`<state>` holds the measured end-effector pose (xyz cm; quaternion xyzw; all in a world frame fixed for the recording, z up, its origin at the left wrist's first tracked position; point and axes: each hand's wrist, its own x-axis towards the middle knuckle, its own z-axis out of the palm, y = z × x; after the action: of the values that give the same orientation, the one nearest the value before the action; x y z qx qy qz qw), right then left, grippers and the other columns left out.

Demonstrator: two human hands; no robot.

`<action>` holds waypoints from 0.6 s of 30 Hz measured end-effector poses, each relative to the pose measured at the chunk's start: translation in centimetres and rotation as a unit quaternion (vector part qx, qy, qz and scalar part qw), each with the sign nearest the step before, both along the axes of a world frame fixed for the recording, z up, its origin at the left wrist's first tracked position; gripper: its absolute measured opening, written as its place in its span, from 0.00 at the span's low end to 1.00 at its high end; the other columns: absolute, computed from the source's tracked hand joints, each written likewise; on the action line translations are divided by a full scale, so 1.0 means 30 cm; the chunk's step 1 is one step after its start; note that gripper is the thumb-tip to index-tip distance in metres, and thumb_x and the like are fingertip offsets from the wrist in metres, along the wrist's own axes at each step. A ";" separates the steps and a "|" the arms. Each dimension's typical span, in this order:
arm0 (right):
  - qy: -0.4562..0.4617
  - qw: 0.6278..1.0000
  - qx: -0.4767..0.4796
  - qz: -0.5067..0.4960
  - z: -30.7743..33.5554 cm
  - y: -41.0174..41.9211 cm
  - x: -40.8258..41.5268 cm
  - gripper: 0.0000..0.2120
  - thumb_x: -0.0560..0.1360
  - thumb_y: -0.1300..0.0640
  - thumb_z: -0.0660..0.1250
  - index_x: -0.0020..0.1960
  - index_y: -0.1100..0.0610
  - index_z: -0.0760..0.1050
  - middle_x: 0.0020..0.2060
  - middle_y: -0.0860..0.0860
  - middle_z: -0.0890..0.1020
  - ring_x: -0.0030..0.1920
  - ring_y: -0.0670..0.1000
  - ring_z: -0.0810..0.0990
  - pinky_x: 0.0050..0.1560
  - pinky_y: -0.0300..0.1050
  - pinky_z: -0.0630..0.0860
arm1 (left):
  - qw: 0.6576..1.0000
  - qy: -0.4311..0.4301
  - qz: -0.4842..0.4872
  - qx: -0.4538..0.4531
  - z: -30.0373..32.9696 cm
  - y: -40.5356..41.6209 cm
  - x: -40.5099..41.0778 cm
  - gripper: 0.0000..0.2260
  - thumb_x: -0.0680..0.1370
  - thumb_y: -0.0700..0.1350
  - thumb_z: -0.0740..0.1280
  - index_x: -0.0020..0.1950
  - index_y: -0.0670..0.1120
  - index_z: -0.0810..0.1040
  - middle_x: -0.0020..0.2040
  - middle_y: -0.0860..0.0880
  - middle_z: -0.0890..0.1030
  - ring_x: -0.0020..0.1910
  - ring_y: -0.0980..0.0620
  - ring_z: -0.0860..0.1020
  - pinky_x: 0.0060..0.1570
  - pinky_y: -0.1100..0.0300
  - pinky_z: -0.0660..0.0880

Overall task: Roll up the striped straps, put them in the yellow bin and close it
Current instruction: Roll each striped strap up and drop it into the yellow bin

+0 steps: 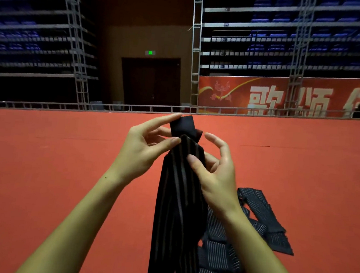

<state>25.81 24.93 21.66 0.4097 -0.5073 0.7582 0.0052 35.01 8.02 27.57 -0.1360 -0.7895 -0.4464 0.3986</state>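
Note:
A dark striped strap (177, 211) hangs in front of me, its top end folded over between my hands. My left hand (143, 146) pinches that folded end with thumb and forefinger. My right hand (213, 171) holds the strap just below, thumb on its front and fingers behind. More striped straps (261, 216) lie in a loose heap on the red floor at the lower right. The yellow bin is not in view.
Red carpeted floor (43, 168) stretches to a low metal rail (112, 106). Beyond it stand scaffold-like stands with blue seats, a dark double door (151, 80) and a red banner (264, 93).

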 end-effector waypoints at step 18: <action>0.078 0.989 0.007 -0.127 0.004 0.094 -0.024 0.23 0.81 0.63 0.73 0.69 0.40 0.77 0.46 0.52 0.86 0.48 0.55 0.87 0.53 0.59 0.84 | 0.982 -0.116 -0.069 0.133 -0.091 0.095 0.068 0.32 0.80 0.35 0.74 0.81 0.56 0.71 0.51 0.36 0.88 0.52 0.43 0.87 0.54 0.50 0.84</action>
<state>25.10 27.76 21.79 0.3994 -0.5583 0.7139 0.1382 37.05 10.87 24.85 -0.0828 -0.7530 -0.5863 0.2870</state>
